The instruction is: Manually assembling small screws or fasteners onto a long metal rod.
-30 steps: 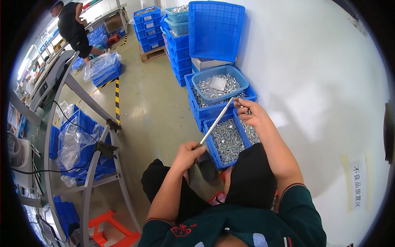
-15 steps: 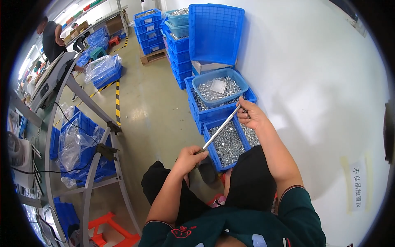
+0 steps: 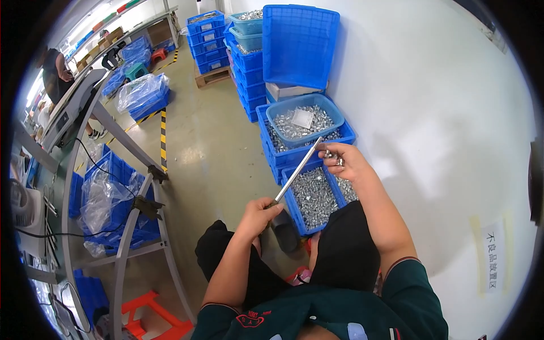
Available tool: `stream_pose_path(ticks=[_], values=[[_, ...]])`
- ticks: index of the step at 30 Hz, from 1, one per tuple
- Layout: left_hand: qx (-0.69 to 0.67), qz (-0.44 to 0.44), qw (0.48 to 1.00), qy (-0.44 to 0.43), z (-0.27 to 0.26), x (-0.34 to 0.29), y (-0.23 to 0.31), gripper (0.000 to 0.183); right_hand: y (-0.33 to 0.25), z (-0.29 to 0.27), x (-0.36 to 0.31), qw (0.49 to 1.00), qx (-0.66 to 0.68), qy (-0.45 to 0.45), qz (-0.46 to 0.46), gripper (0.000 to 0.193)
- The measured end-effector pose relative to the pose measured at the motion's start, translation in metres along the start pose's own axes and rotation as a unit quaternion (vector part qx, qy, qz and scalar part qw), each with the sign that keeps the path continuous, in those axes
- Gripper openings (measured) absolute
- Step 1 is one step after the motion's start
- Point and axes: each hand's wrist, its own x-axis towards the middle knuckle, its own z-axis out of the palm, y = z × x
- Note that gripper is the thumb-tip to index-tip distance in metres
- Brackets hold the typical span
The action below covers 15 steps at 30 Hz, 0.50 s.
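Note:
My left hand [image 3: 261, 215] is closed around the lower end of a slim silver metal rod [image 3: 297, 173], which slants up and to the right. Close beside its upper tip is my right hand [image 3: 347, 162], fingers curled on several small shiny metal parts [image 3: 334, 157]; whether it touches the rod I cannot tell. Below the rod, a blue bin [image 3: 293, 213] is filled with similar small silver pieces. Farther off, a light-blue basket [image 3: 293, 143] of metal parts with a white card [image 3: 302, 118] on top rests on a larger blue crate [image 3: 276, 171].
An upright blue crate [image 3: 300, 45] and stacked blue crates [image 3: 247, 79] stand beyond, along the white wall [image 3: 430, 124]. To my left is a grey-framed workbench [image 3: 122, 255] with plastic-covered crates [image 3: 107, 192] and an orange stool [image 3: 153, 317]. A person [image 3: 56, 73] stands at the far left.
The rod's upper tip has shifted left and up, away from my right fingertips, and the rod stands steeper. Small metal parts in my right fingers show more clearly. The far person has shifted left.

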Motion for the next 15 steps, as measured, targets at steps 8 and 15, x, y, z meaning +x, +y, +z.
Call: stream_pose_path(ticks=[8, 15], values=[[0.024, -0.004, 1.0, -0.017, -0.001, -0.004, 0.002, 0.021, -0.001, -0.003, -0.001, 0.998, 0.033, 0.04, -0.042, 0.014], [0.026, -0.009, 0.999, -0.023, 0.001, -0.006, 0.005, 0.021, -0.004, -0.012, 0.003, 0.995, 0.093, 0.014, -0.034, 0.013]])
